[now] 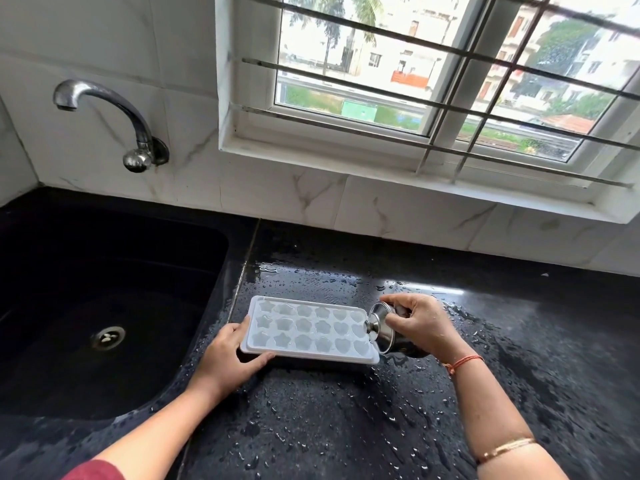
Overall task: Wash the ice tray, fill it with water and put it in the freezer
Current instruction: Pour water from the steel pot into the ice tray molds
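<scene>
Sink (69, 271): I see a black basin at far left, with its drain near the middle.
Tap (104, 109): fixed to the marble-look wall tile above the sink, spout curving left.
Left hand (225, 362): clamped on the tray's left end, with the thumb along the near edge and the fingers at the far corner.
Ice tray (308, 329): white, lying flat on the counter just right of the sink, with three rows of star and heart cavities.
Steel vessel (384, 329): small and shiny, tipped on its side at the tray's right end. I cannot tell whether water is running from it.
Right hand (422, 327): fingers curled around the vessel from above. There is an orange thread on the wrist and a gold bangle further up the forearm.
Counter (346, 427): black stone, beaded all over with water drops.
Window (415, 81): barred, above the counter, with buildings and trees outside.
</scene>
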Demonstrator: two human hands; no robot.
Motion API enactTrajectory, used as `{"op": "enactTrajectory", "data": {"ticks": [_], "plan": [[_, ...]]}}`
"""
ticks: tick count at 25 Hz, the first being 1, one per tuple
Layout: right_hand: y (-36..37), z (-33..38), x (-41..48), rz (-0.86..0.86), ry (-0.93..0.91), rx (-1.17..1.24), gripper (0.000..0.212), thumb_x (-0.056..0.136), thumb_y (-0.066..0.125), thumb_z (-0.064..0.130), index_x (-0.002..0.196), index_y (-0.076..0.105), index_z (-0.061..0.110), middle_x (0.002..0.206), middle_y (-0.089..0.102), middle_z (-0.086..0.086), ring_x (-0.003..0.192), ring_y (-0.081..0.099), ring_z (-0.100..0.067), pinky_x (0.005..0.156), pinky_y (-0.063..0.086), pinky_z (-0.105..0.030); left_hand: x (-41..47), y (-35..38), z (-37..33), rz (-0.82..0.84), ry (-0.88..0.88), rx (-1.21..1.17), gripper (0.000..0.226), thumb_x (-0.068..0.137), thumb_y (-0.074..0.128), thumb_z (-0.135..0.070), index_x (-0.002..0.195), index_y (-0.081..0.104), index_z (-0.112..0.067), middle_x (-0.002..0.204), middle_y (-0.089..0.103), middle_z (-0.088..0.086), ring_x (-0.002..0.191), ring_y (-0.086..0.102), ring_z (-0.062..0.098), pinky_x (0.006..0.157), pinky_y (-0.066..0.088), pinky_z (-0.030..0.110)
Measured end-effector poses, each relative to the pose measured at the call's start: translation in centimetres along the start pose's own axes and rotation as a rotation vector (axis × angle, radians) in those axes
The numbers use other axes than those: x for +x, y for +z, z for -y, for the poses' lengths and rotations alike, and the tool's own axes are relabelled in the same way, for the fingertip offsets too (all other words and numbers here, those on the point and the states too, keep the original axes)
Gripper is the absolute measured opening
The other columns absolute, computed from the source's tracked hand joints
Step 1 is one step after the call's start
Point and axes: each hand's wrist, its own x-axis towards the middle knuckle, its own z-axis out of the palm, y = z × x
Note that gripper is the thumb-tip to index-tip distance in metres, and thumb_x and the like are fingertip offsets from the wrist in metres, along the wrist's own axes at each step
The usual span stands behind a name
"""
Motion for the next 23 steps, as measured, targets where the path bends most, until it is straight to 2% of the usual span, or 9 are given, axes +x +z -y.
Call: {"op": "enactTrajectory", "data": {"ticks": [2,5,9,14,16,20,23], "plan": [[-0.03,-0.08,0.04,0.01,0.0,-0.005,0.031,0.082,0.063,0.016,0.112,0.067,0.016,0.054,0.044,0.011,0.051,0.039,-0.004,0.055,0.034,-0.016,0.04,-0.01,0.02,0.003,-0.004,0.001,0.09,0.063,0.073,-0.055,0.139,0.039,-0.021,0.122,0.051,-0.001,0.113,0.052,0.016,0.094,0.037,0.023],[-0.01,-0.35,0.17,0.015,0.003,-0.002,0.03,0.081,0.064,0.017,0.111,0.068,0.015,0.053,0.044,0.01,0.052,0.04,-0.004,0.061,0.035,-0.022,-0.01,0.11,0.03,0.003,-0.002,-0.002,0.083,0.069,0.075,-0.046,0.14,0.039,-0.022,0.122,0.05,-0.002,0.113,0.052,0.015,0.094,0.037,0.022],[-0.03,-0.53,0.32,0.01,0.009,0.007,0.03,0.08,0.064,0.017,0.11,0.068,0.015,0.052,0.044,0.011,0.051,0.04,-0.005,0.061,0.038,-0.025,0.1,0.17,0.24,0.003,0.002,0.003,0.083,0.07,0.074,-0.046,0.14,0.038,-0.021,0.124,0.05,-0.001,0.115,0.051,0.015,0.096,0.037,0.023],[-0.08,-0.63,0.42,0.013,0.001,0.014,0.03,0.08,0.063,0.014,0.11,0.068,0.013,0.052,0.04,0.01,0.05,0.036,-0.007,0.054,0.035,-0.023,0.1,0.29,0.49,-0.001,0.008,0.0,0.083,0.069,0.074,-0.047,0.14,0.039,-0.021,0.123,0.05,-0.001,0.114,0.051,0.015,0.096,0.037,0.023],[-0.17,-0.67,0.38,0.008,0.002,0.024,0.029,0.08,0.063,0.012,0.108,0.068,0.013,0.051,0.037,0.01,0.05,0.035,-0.007,0.051,0.034,-0.021,0.06,0.24,0.45,0.02,-0.005,-0.008,0.088,0.065,0.073,-0.054,0.14,0.039,-0.022,0.122,0.05,-0.001,0.114,0.051,0.015,0.095,0.037,0.023],[-0.2,-0.7,0.44,0.006,0.003,0.042,0.028,0.081,0.063,0.012,0.108,0.068,0.014,0.05,0.034,0.01,0.049,0.032,-0.007,0.048,0.03,-0.021,0.05,0.15,0.26,0.031,-0.018,-0.031,0.101,0.052,0.057,-0.07,0.139,0.039,-0.023,0.119,0.051,-0.002,0.112,0.053,0.015,0.094,0.038,0.024],[-0.15,-0.76,0.53,0.004,0.001,0.047,0.03,0.08,0.063,0.013,0.11,0.067,0.014,0.05,0.034,0.01,0.048,0.032,-0.007,0.048,0.03,-0.021,0.02,0.16,0.28,0.03,-0.012,-0.024,0.094,0.059,0.065,-0.063,0.14,0.039,-0.023,0.118,0.051,-0.003,0.11,0.053,0.015,0.092,0.038,0.023]]}}
